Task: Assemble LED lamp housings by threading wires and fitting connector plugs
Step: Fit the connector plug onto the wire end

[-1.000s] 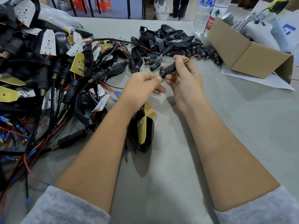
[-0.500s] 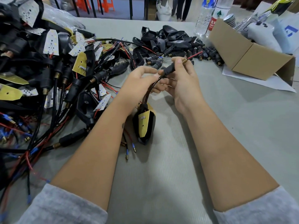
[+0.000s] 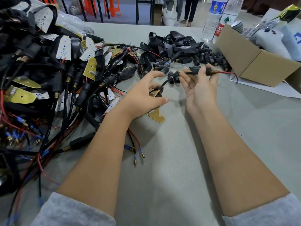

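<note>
My right hand (image 3: 201, 88) is turned palm up and pinches a black connector plug (image 3: 194, 70) between thumb and fingers. The plug's brass threaded end (image 3: 210, 71) points right, and a red wire (image 3: 227, 73) trails out of it. A black cable (image 3: 165, 82) runs from the plug down to a lamp housing with a yellow LED board (image 3: 155, 94). My left hand (image 3: 141, 97) lies over that housing and grips it on the table, index finger stretched out. Part of the yellow board (image 3: 157, 116) sticks out below my left wrist.
A big tangle of wired lamp housings (image 3: 48, 75) fills the left of the table. Loose black housings and plugs (image 3: 177, 44) are heaped at the back centre. At the right stand a cardboard box (image 3: 254, 61) and water bottles (image 3: 213, 18). Blue-tipped wire ends (image 3: 137, 151) lie by my left forearm.
My hands have drawn apart. The right hand carried the plug to the right and turned palm up. The left hand dropped onto the housing, which lies farther back on the table.
</note>
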`<action>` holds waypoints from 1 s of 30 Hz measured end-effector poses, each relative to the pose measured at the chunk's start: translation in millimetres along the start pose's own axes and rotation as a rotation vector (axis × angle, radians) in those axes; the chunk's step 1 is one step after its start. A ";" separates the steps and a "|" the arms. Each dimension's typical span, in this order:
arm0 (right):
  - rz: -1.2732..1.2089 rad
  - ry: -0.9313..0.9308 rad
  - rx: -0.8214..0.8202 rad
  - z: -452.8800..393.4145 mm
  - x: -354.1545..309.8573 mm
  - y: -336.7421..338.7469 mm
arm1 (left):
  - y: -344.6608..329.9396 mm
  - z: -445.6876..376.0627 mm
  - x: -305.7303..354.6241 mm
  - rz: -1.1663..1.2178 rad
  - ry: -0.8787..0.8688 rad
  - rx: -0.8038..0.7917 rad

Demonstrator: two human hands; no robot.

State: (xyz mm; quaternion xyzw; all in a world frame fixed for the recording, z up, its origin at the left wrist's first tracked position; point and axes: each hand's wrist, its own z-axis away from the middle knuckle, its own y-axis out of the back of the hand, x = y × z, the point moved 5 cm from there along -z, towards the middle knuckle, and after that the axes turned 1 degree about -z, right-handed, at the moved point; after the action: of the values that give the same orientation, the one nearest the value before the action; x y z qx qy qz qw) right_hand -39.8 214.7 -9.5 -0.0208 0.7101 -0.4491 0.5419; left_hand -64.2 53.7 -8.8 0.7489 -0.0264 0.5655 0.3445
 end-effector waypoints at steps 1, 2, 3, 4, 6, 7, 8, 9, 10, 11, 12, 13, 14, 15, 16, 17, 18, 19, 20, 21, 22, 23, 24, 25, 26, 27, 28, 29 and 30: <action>-0.001 0.000 0.006 -0.6 0.6 0.1 | 0.8 -0.7 -0.9 0.029 -0.001 0.013; -0.005 -0.002 0.011 -1.1 1.0 0.0 | 0.7 -1.7 -1.9 0.058 0.005 0.021; -0.012 -0.008 0.017 -1.6 1.3 0.3 | 0.6 -2.5 -2.9 0.075 0.009 0.026; -0.023 -0.015 0.021 -1.8 1.5 0.2 | 0.1 -3.7 -3.2 0.079 0.007 0.031; -0.035 -0.040 0.023 -2.1 3.0 1.1 | -1.8 -5.6 -3.1 0.102 -0.006 0.062; -0.022 -0.064 0.016 -1.8 4.8 1.1 | -2.4 -5.8 -2.0 0.133 -0.014 0.095; 0.009 -0.097 0.000 -0.2 7.5 0.2 | -2.6 -5.4 -0.3 0.171 -0.023 0.136; 0.057 -0.135 -0.027 2.6 10.9 -2.0 | -2.5 -4.9 0.2 0.207 -0.031 0.178; 0.107 -0.171 -0.062 6.0 14.1 -4.9 | -2.4 -4.7 0.4 0.222 -0.042 0.215; 0.144 -0.198 -0.100 9.1 16.8 -7.5 | -2.1 -4.5 1.2 0.211 -0.059 0.242; 0.166 -0.216 -0.135 11.4 18.6 -9.7 | -1.6 -4.4 2.5 0.185 -0.077 0.259; 0.181 -0.227 -0.165 12.5 19.8 -11.0 | -1.1 -4.1 3.5 0.161 -0.090 0.269; 0.197 -0.233 -0.186 13.4 20.4 -11.9 | -0.8 -3.6 4.1 0.146 -0.098 0.272; 0.211 -0.236 -0.202 13.8 20.6 -12.5 | -0.9 -2.7 4.9 0.144 -0.107 0.269; 0.208 -0.235 -0.208 13.7 20.4 -13.0 | -1.7 -2.0 6.0 0.146 -0.117 0.261; 0.183 -0.234 -0.197 12.5 19.7 -12.9 | -3.0 -1.5 6.7 0.146 -0.127 0.247; 0.140 -0.235 -0.174 10.5 18.6 -11.8 | -4.8 -1.3 7.5 0.131 -0.133 0.232; 0.094 -0.229 -0.139 7.6 16.7 -9.4 | -5.9 -1.4 7.9 0.096 -0.138 0.224; 0.053 -0.213 -0.108 4.5 14.2 -6.5 | -6.7 -1.6 8.2 0.046 -0.140 0.222; 0.017 -0.192 -0.090 1.7 11.3 -4.0 | -6.5 -1.4 7.9 -0.009 -0.132 0.223; -0.016 -0.177 -0.080 0.5 8.4 -2.3 | -5.8 -1.1 7.6 -0.064 -0.122 0.225; -0.044 -0.165 -0.066 -0.4 6.0 -0.1 | -5.1 -0.6 7.2 -0.107 -0.113 0.219; -0.059 -0.156 -0.049 -1.1 4.4 2.2 | -5.4 -0.3 6.5 -0.133 -0.109 0.205; -0.050 -0.141 -0.030 -1.8 2.5 4.3 | -6.3 -0.1 6.0 -0.151 -0.107 0.187; -0.022 -0.124 -0.016 -2.3 1.2 5.8 | -7.0 0.2 5.8 -0.168 -0.102 0.180; 0.020 -0.107 -0.002 -2.3 0.4 7.1 | -7.4 0.7 5.6 -0.175 -0.092 0.178; 0.058 -0.094 0.008 -2.1 -0.3 7.9 | -7.2 0.6 4.9 -0.156 -0.075 0.181; 0.085 -0.088 0.011 -2.0 -0.9 8.2 | -6.6 0.4 3.8 -0.105 -0.054 0.178; 0.098 -0.093 0.008 -2.1 -1.0 8.5 | -6.0 0.1 2.5 -0.056 -0.030 0.173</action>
State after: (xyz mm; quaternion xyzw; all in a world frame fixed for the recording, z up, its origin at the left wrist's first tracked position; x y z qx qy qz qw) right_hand -37.2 221.6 -14.4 -0.0050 0.6825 -0.4233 0.5958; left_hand -60.6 59.1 -9.6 0.7848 0.0383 0.5444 0.2937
